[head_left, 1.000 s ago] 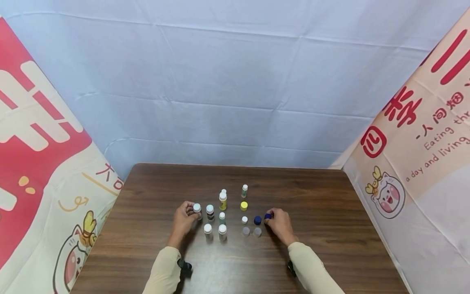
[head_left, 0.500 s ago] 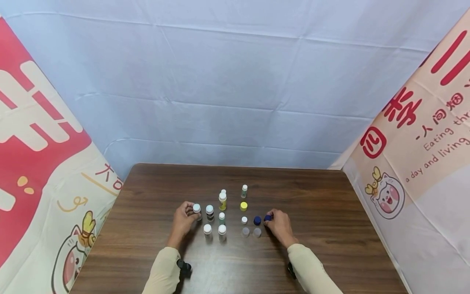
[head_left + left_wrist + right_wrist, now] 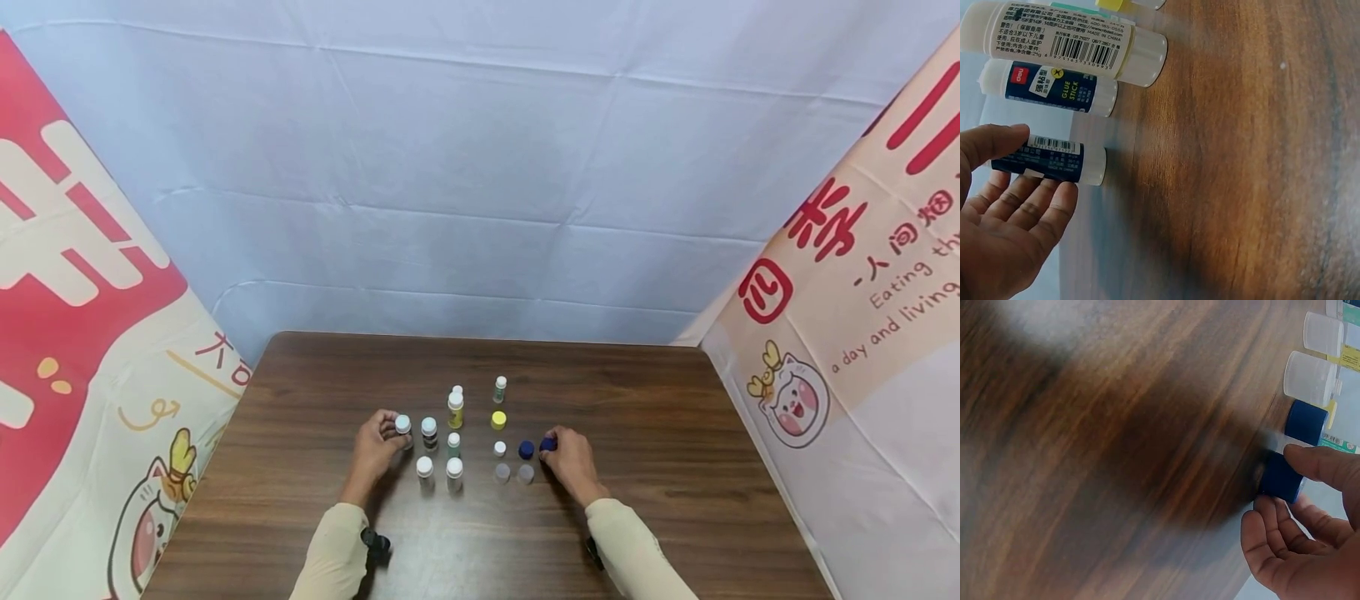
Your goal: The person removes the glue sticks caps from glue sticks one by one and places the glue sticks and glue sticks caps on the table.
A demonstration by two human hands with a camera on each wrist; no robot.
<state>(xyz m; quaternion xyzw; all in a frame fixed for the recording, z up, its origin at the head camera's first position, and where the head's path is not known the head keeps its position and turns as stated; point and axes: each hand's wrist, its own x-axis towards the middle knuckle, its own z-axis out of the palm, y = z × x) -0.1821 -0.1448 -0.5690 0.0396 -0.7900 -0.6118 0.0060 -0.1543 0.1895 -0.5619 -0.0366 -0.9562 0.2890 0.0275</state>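
My left hand point(image 3: 377, 447) grips a glue stick point(image 3: 1054, 161) with a dark blue label, standing upright at the left end of the group. The thumb lies on one side of its label and the fingers curl along the other. Beside it stands a matching glue stick point(image 3: 1054, 87), then a larger pale-labelled one point(image 3: 1079, 44). Over on the right, my right hand point(image 3: 573, 458) pinches a blue cap point(image 3: 1282, 477) between thumb and fingertips at the tabletop. A second blue cap point(image 3: 1307, 422) sits right next to it, followed by translucent caps point(image 3: 1310, 378).
Several more white-capped glue sticks point(image 3: 454, 475) stand in the middle, including a yellow-labelled one point(image 3: 456, 413). A yellow cap point(image 3: 498, 420), a white cap point(image 3: 500, 448) and a small green-labelled glue stick point(image 3: 500, 390) stand right of them. Fabric backdrops point(image 3: 480, 167) surround the wooden table point(image 3: 315, 367).
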